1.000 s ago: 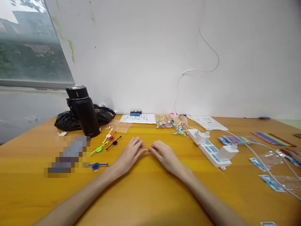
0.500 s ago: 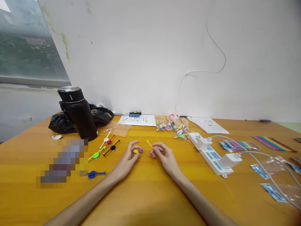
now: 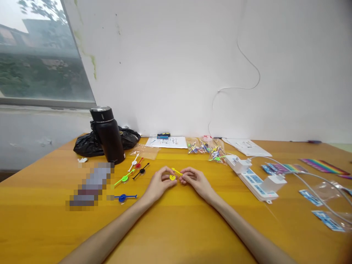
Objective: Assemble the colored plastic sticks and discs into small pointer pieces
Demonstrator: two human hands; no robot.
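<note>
Between thumb and fingers, my left hand pinches a small yellow disc with a hole at its centre. My right hand grips the tail of a yellow arrow, whose head points left just above the disc. The two hands nearly meet over the table; whether arrow and disc touch, I cannot tell. Left of my left hand lie arrow spinners: a black spinner, a red spinner, a white spinner, a green spinner and a blue spinner.
A black bottle stands at the back left before a black plastic bag. Bags of coloured parts lie by the wall. On the right are a power strip with chargers and cables, rainbow strips and blue-labelled packets.
My hands have come closer together, bringing the yellow disc up beside the yellow arrow. The whole view has shifted, so the table's things appear further right.
</note>
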